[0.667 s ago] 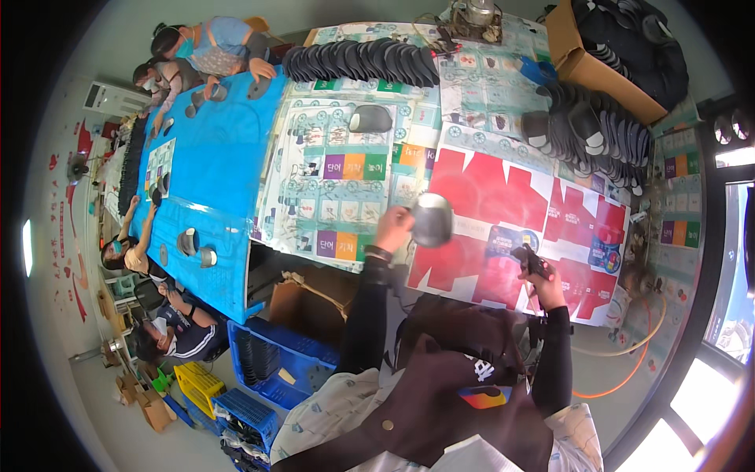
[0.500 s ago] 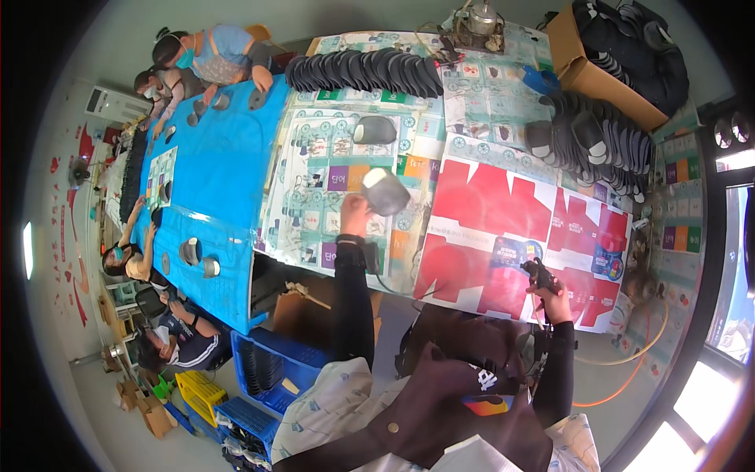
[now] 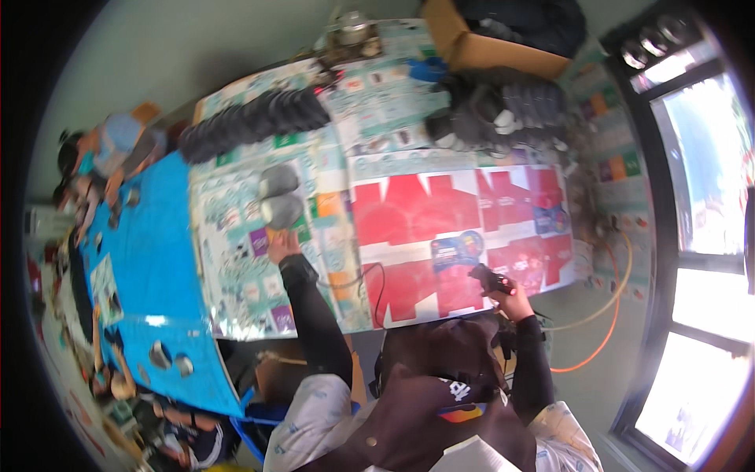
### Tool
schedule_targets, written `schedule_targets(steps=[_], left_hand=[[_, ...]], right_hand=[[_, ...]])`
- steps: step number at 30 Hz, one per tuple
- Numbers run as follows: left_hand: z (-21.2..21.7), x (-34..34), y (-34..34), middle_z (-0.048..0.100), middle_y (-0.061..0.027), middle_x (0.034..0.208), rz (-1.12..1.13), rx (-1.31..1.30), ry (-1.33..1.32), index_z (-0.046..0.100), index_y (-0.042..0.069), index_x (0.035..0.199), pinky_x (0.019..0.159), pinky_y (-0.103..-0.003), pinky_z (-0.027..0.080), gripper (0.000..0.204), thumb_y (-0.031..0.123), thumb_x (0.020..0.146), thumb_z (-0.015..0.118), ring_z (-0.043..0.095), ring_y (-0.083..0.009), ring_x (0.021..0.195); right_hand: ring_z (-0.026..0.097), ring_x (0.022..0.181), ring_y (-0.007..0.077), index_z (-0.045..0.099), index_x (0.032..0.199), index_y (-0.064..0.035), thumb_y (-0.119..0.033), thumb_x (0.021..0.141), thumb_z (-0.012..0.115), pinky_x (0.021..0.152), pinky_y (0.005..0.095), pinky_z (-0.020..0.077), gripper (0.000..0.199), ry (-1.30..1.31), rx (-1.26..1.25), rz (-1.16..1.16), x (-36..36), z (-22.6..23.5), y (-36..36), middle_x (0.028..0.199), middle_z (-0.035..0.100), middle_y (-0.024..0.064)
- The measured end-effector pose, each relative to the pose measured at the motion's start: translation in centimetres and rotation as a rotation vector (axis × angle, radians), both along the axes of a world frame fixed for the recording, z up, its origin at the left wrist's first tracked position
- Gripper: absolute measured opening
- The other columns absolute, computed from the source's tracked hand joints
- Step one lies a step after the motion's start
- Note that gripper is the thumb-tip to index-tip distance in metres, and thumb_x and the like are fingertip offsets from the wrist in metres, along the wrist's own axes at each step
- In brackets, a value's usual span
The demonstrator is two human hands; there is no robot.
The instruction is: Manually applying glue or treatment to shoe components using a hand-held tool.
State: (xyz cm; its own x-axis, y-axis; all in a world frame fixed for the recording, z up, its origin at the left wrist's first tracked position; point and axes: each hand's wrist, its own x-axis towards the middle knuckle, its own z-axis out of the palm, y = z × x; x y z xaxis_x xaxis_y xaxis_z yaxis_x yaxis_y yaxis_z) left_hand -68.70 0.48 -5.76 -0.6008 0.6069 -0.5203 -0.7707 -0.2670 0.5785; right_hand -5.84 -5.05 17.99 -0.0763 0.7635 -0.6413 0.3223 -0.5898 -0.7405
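The left hand [image 3: 281, 246] has its fingers bent at the near edge of a grey curved piece [image 3: 282, 211] over the patterned tabletop [image 3: 228, 271]; blur hides whether they grip it. A similar dark piece [image 3: 278, 181] is just beyond. The right hand [image 3: 510, 299] is closed around a black handheld tool [image 3: 489, 279] above a red-printed sheet [image 3: 401, 220]. Farther off, a cardboard box [image 3: 495, 53] holds blurred dark items [image 3: 523, 20], cut off at the top. A blue crate [image 3: 255, 425] is mostly hidden, its contents unclear.
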Motion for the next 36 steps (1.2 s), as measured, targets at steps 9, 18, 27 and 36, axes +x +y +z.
schedule_targets(steps=[9, 18, 27, 36], left_hand=[[3.6, 28.2, 23.2, 0.066, -0.0194, 0.115, -0.535, -0.166, 1.156, 0.070, 0.000, 0.101, 0.093, -0.043, 0.049, 0.030, 0.026, 0.086, 0.073, 0.061, -0.0366, 0.110], [2.4, 36.7, 37.4, 0.072, -0.0288, 0.106, -1.047, -0.595, 1.313, 0.072, -0.008, 0.096, 0.088, -0.047, 0.053, 0.064, 0.050, 0.071, 0.082, 0.069, -0.0408, 0.104], [13.8, 29.3, 21.3, 0.074, -0.0156, 0.095, -0.946, -0.187, 1.553, 0.065, 0.005, 0.109, 0.079, -0.042, 0.054, 0.032, 0.018, 0.082, 0.076, 0.072, -0.0326, 0.089], [15.8, 36.2, -0.8, 0.073, -0.0070, 0.098, -1.930, 0.154, 2.273, 0.076, 0.017, 0.098, 0.099, -0.047, 0.042, 0.025, 0.008, 0.075, 0.071, 0.060, -0.0288, 0.113]], right_hand=[[0.067, 0.079, 0.0100, 0.060, 0.131, 0.0006, 0.000, 0.083, 0.066, 0.052, 0.0242, 0.0513, 0.048, 0.064, 0.091, -0.118, 0.1, 2.3, -1.4, 0.102, 0.074, 0.0057], [0.071, 0.086, 0.0130, 0.063, 0.122, -0.0009, 0.003, 0.087, 0.066, 0.058, 0.0247, 0.0542, 0.036, -0.047, 0.047, -0.171, 4.9, 5.3, -7.8, 0.102, 0.076, 0.0091], [0.070, 0.082, 0.0121, 0.064, 0.118, -0.0017, 0.006, 0.086, 0.066, 0.057, 0.0242, 0.0533, 0.033, 0.078, 0.043, -0.230, 7.4, 4.8, -7.9, 0.100, 0.075, 0.0079], [0.062, 0.074, 0.0071, 0.062, 0.128, -0.0022, -0.005, 0.087, 0.069, 0.054, 0.0246, 0.0490, 0.042, 0.109, 0.072, 0.058, 6.2, 3.7, -2.3, 0.098, 0.074, 0.0044]])
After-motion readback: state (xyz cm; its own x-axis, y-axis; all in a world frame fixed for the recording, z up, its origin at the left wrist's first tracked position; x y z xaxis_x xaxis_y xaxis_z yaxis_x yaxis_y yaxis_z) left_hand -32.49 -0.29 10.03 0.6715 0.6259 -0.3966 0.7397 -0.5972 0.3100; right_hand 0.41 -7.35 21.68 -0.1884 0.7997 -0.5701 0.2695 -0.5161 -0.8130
